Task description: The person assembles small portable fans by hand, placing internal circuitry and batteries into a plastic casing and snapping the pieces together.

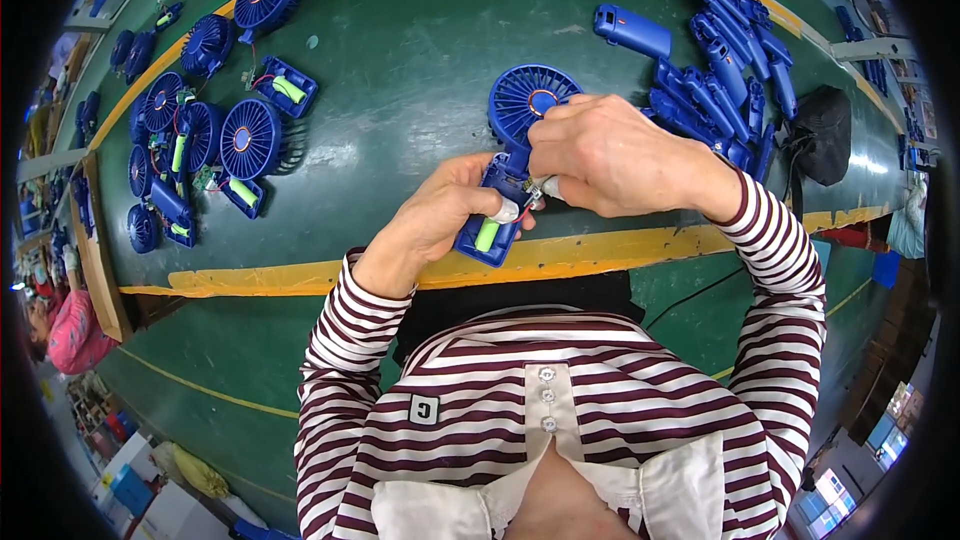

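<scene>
Near the front edge of the table lies a blue handheld fan (520,100), its round grille pointing away from me and its handle uncovered. Inside the handle shell (478,244) sits a light green battery cell (487,235), with a small circuit board (534,196) and red wire beside it. My left hand (450,202) is closed around the handle's left side, its covered thumb pressing near the board. Over the joint of handle and fan head, my right hand (615,155) is closed in a pinch; its fingertips hide what they hold.
Several unfinished blue fans (250,138) with exposed green cells stand and lie at the left. A pile of blue handle shells (720,60) is at the right, beside a black bag-like object (822,135). Yellow tape (590,252) edges the green table (400,50).
</scene>
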Motion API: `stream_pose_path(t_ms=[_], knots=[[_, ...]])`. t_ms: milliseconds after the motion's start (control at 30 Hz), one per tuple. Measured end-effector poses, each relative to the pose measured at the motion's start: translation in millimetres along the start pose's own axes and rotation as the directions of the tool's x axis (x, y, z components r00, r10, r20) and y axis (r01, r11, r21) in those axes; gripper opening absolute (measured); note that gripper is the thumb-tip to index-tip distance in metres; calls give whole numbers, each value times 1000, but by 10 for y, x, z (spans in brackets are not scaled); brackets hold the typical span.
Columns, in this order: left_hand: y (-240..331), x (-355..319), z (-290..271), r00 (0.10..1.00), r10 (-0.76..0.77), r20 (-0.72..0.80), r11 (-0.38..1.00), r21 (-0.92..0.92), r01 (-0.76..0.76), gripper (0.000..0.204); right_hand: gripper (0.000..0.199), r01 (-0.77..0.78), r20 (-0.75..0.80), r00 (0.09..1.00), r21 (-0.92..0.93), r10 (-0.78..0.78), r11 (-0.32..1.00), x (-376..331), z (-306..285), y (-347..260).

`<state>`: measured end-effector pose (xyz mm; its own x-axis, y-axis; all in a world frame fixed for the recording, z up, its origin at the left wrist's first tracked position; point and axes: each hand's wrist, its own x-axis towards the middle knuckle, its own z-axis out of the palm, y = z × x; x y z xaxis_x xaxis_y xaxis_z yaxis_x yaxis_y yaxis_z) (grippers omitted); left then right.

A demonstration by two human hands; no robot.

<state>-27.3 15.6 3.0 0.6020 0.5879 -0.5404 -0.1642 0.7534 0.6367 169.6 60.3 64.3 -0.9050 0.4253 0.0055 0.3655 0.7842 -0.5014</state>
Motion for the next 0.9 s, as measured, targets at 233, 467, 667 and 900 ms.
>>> stream_pose_path(t_ms=[233,467,667,900], knots=[[-3,2,15,998,26,57,996,-90,-21,39,8,-77,-145,985,145,98,987,-48,94,50],[-10,20,100,990,137,-17,982,-130,-138,35,14,-180,-561,811,32,167,983,-79,422,-43],[-114,94,125,951,256,-172,850,-428,-306,35,21,-293,-816,574,-134,62,947,12,789,-142],[-148,143,185,905,245,-347,871,-332,-363,33,19,-303,-853,519,-135,45,943,59,980,-184]])
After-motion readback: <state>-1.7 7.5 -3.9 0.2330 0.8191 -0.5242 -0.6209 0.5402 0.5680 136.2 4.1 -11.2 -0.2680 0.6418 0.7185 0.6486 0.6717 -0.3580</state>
